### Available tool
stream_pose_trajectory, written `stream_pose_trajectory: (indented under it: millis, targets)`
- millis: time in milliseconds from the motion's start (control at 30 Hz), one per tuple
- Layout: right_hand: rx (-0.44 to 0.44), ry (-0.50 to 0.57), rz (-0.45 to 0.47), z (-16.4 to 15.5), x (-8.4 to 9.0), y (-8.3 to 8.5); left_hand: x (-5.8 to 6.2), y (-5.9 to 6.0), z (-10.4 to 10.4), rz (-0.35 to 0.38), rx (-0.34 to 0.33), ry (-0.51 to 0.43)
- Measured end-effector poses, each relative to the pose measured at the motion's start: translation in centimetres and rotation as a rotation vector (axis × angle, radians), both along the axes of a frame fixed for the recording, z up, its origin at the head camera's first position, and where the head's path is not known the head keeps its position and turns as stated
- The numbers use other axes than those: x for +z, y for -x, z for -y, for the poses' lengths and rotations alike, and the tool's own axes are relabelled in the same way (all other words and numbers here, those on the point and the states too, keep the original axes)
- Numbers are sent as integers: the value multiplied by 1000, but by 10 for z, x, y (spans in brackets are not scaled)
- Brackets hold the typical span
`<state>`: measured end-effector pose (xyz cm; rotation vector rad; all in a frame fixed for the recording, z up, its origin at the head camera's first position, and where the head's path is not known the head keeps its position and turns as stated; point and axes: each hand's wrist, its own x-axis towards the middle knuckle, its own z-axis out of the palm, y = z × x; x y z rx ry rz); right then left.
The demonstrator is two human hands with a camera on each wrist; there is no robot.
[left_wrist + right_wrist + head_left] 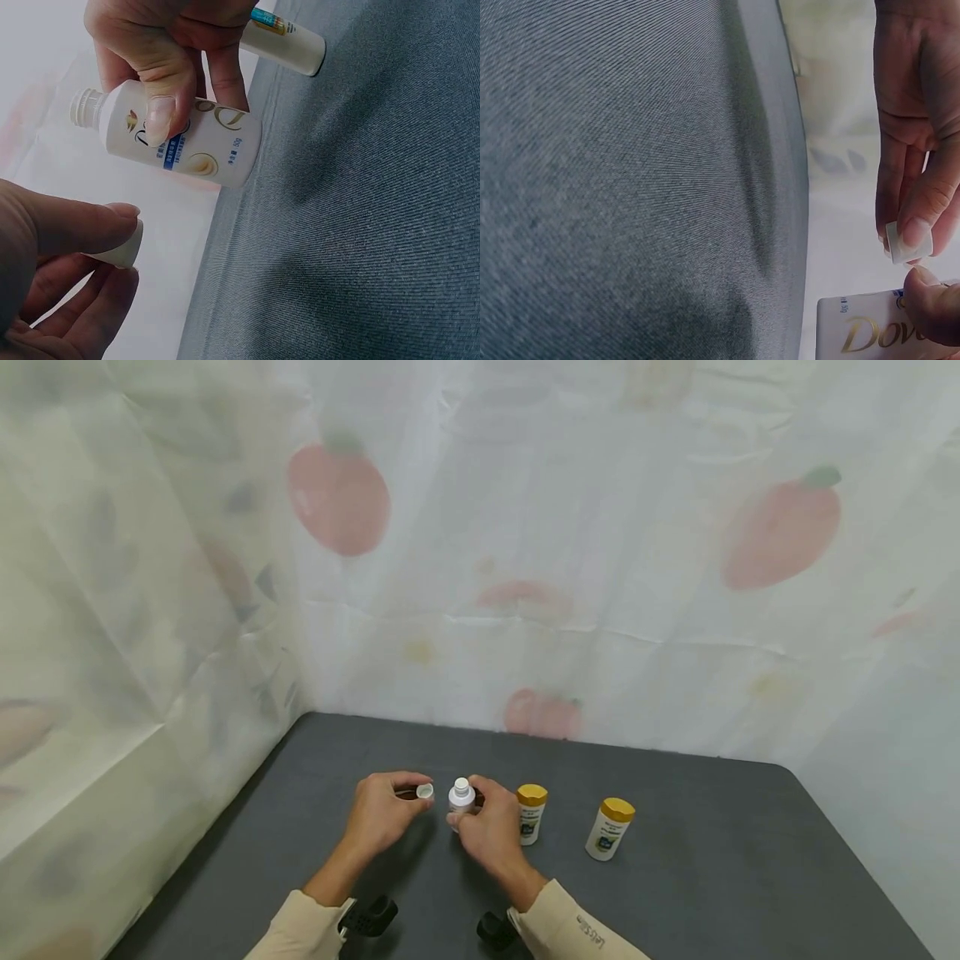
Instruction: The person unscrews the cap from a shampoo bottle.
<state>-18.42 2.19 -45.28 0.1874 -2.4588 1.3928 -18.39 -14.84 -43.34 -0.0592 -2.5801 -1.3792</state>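
My left hand [381,812] pinches a small white cap [425,791] between thumb and fingers, its hollow side showing in the head view. Just to its right, my right hand [491,827] grips a white Dove bottle [461,797] around its body. The bottle's threaded neck [88,108] is bare, and its label [191,142] shows in the left wrist view. Cap and bottle are a short gap apart. In the right wrist view, the cap [909,241] is near the bottle [870,326], whose neck end is out of frame.
Two white bottles with yellow lids stand to the right: one bottle [532,814] close beside my right hand, another bottle [609,829] farther right. The dark grey table [705,852] meets a fruit-print curtain [615,568] behind and at the left.
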Motion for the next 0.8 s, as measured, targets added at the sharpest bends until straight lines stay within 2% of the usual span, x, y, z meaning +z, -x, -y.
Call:
stream_pose_trajectory:
  millis: [500,800]
  targets:
    - [-19,-29,-6,0,-3,-1,-7,3,-1,5,8,-7]
    - [-21,-41,0,1,-6,-1,-10,5,-1,12,25,33]
